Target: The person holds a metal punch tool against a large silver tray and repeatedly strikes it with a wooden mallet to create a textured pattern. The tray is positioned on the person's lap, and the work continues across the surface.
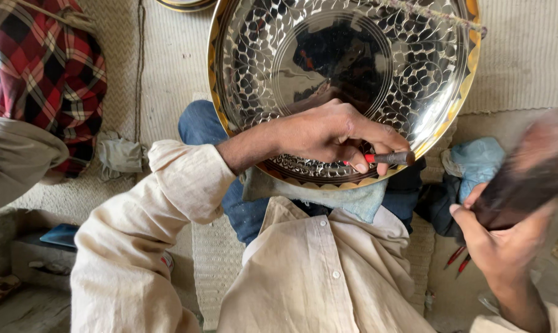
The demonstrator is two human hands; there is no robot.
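Note:
A large shiny metal tray (279,55) with an engraved leaf pattern and a gold scalloped rim leans on my lap. My left hand (328,132) rests on its lower edge and pinches a small chisel (393,158) with a red band, its tip lying against the tray's rim. My right hand (500,243) is raised at the right and grips a dark wooden mallet (528,172), which is blurred by motion. The mallet is apart from the chisel, to its right.
A grey cloth (328,194) pads the tray on my knees. A person in a red checked cloth (41,68) sits at the left. A blue rag (476,161) and red-handled tools (456,260) lie on the floor at the right. A woven mat (174,68) covers the ground.

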